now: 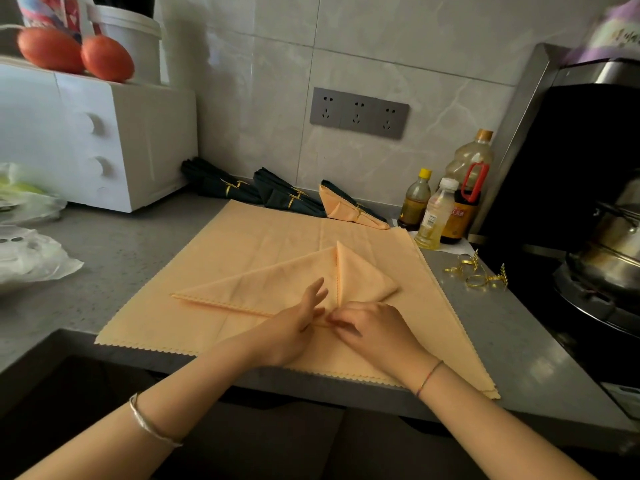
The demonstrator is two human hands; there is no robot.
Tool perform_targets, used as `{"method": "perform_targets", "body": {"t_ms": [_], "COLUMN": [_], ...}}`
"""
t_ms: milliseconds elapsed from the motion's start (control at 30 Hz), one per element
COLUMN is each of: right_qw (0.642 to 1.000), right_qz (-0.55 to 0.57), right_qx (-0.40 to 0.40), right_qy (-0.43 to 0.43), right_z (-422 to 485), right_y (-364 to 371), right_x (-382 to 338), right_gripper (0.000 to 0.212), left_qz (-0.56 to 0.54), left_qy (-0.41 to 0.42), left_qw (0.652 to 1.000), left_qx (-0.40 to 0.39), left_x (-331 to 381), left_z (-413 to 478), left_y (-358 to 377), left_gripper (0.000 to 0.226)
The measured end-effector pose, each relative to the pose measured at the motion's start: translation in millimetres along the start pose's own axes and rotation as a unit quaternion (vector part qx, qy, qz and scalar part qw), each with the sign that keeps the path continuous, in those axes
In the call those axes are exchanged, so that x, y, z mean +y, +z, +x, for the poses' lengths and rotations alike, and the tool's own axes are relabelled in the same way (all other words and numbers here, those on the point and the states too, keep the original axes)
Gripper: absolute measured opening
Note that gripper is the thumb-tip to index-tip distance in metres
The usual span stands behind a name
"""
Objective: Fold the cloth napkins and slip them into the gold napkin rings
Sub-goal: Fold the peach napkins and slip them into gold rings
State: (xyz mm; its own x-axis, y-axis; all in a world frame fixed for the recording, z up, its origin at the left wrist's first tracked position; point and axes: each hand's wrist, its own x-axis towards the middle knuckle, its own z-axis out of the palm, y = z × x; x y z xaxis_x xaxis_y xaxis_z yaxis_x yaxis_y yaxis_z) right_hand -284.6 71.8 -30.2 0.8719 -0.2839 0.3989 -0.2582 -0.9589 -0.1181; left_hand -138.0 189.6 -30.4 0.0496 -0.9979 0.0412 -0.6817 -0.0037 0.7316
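Three ringed napkins (287,197) wait at the back. Your left hand (301,323) presses flat and your right hand (374,329) pinches the half-folded peach napkin (270,282) on the tabletop (138,258); spare gold rings (478,278) lie nearby, not yet used

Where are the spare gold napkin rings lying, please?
Head view, right side: the gold napkin rings lie on the counter between the peach cloth and the stove.

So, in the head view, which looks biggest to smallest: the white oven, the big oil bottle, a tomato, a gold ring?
Largest first: white oven, big oil bottle, tomato, gold ring. The gaps look clear.
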Motion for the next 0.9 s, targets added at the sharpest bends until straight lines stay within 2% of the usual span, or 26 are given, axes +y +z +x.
{"method": "perform_targets", "body": {"t_ms": [200, 300, 367, 433, 500, 567, 667, 733, 833, 900], "right_qw": [0.997, 0.998, 0.999, 0.999, 0.998, 0.998, 0.998, 0.999, 0.999, 0.999], "right_qz": [-0.056, -0.02, 0.013, 0.031, 0.038, 0.035, 0.02, -0.011, -0.031, -0.019], "right_qx": [0.042, 0.027, 0.029, 0.034, 0.026, 0.014, -0.001, -0.014, -0.02, -0.026], "right_qy": [-0.044, -0.046, -0.016, 0.021, 0.048, 0.055, 0.051, 0.028, -0.002, 0.006], "right_z": [2.3, -6.9, -18.4, -33.4, -48.0, -59.3, -66.4, -66.6, -63.9, -63.4], "right_y": [8.5, -1.8, -13.8, -25.8, -34.9, -37.6, -35.2, -34.9, -36.2, -36.5], "right_x": [3.0, 11.9, 24.6, 41.4, 54.1, 61.2, 61.9, 59.5, 56.7, 55.8], "right_gripper": [0.017, 0.028, 0.022, 0.014, 0.018, 0.02, 0.023, 0.023, 0.018, 0.025], "left_qz": [-0.092, 0.043, 0.159, 0.257, 0.364, 0.433, 0.483, 0.495, 0.496, 0.486], "left_qy": [0.001, 0.028, 0.044, 0.056, 0.078, 0.116, 0.243, 0.288, 0.311, 0.312], "left_qw": [0.996, 0.998, 0.984, 0.963, 0.927, 0.893, 0.841, 0.819, 0.81, 0.816], "left_qx": [-0.001, 0.035, 0.061, 0.066, 0.056, 0.025, 0.027, 0.039, 0.032, 0.024], "left_x": [4.2, -2.0, -9.8, -16.4, -22.6, -27.5, -30.0, -36.3, -37.9, -39.6], "left_z": [5.2, 7.6, 4.9, 3.9, 6.4, 8.8, 9.6, 12.7, 17.6, 19.6], "left_y": [-8.1, -22.7, -38.9, -52.2, -58.6, -61.4, -62.5, -62.9, -63.4, -63.5], "left_gripper": [0.063, 0.049, 0.044, 0.05, 0.054, 0.048, 0.045, 0.047, 0.046, 0.045]}}
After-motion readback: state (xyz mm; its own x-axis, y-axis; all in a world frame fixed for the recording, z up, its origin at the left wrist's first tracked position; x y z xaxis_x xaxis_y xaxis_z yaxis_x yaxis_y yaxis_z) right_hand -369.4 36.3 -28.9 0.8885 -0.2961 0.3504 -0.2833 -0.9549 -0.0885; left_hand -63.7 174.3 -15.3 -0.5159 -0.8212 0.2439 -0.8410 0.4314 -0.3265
